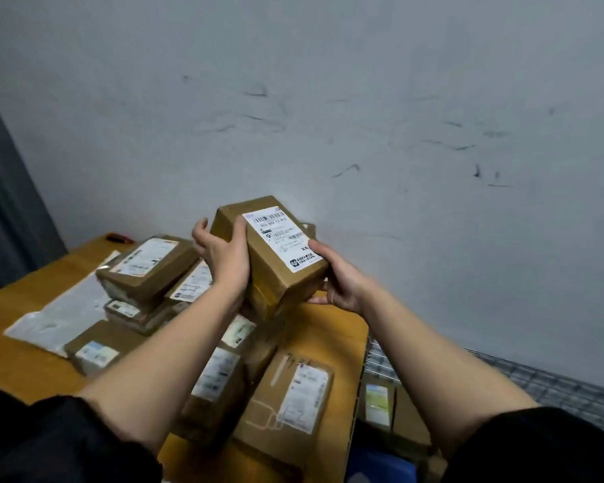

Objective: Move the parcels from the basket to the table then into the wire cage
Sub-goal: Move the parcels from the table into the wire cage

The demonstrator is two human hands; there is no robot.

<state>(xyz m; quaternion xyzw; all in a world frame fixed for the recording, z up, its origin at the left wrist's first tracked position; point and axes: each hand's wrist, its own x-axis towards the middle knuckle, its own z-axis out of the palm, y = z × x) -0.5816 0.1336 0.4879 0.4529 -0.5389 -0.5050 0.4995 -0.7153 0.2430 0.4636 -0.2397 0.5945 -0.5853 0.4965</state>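
I hold a brown cardboard parcel [276, 270] with a white shipping label in the air above the wooden table [25, 294]. My left hand [224, 259] grips its left side, thumb on top. My right hand [342, 277] grips its near right corner from below and beside. Under my arms, several more brown parcels [286, 399] lie piled on the table. The wire cage [551, 385] stands at the table's right edge, low right, with a parcel [380, 402] inside it. The basket is not in view.
A flat white plastic mailer [63, 312] lies on the left part of the table. A small red and black object [119, 237] rests at the table's far left corner. A scuffed white wall stands right behind the table. Something blue [380, 465] sits below the cage.
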